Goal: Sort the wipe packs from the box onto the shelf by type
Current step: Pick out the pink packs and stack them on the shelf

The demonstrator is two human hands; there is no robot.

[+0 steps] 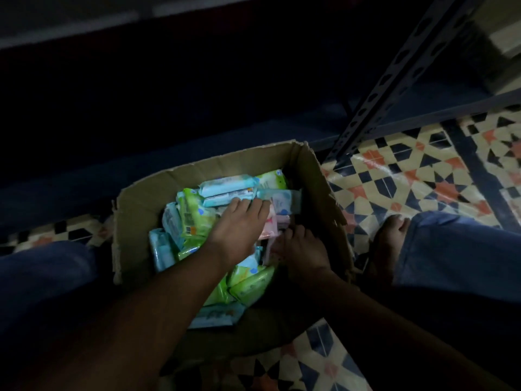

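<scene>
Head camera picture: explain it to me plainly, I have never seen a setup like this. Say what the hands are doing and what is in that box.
There is no machine here. A person wears a camera on the head, looking down at their own arms. A cardboard box stands on a patterned tiled floor, beside a metal shelf post. The box holds wipe packs: light blue packs, green packs and pink packs. The left hand lies across the packs, its fingers reaching the blue ones. The right hand is down among the pink packs; its grip is too dark to judge.
</scene>
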